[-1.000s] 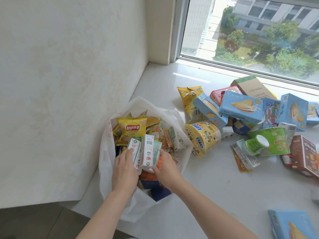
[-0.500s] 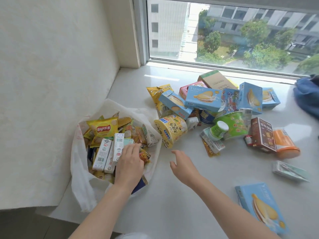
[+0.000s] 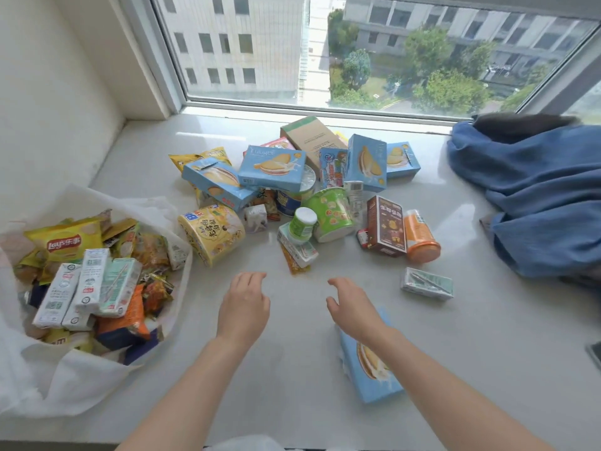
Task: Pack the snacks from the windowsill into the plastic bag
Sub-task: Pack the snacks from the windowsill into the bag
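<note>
The white plastic bag (image 3: 68, 382) lies open at the left of the windowsill (image 3: 292, 369), holding a yellow Lay's pack (image 3: 65, 244), white milk cartons (image 3: 78, 288) and several small packets. A heap of snacks sits mid-sill: blue biscuit boxes (image 3: 271, 169), a yellow tub (image 3: 213, 234), a green cup (image 3: 331, 216), a brown box (image 3: 387, 226), an orange can (image 3: 419, 237). My left hand (image 3: 244, 304) and my right hand (image 3: 354, 305) hover side by side, empty, fingers apart, just short of the heap. Under my right forearm lies another blue biscuit box (image 3: 367, 362).
A green-white carton (image 3: 427, 283) lies alone to the right of my hands. A blue cloth bundle (image 3: 536, 196) fills the sill's right end. The window frame (image 3: 309, 110) runs along the back, a wall (image 3: 48, 92) closes the left side.
Both hands have left the bag: the cartons they held stay inside it. The hands swung right to the middle of the sill, and the view turned right with them.
</note>
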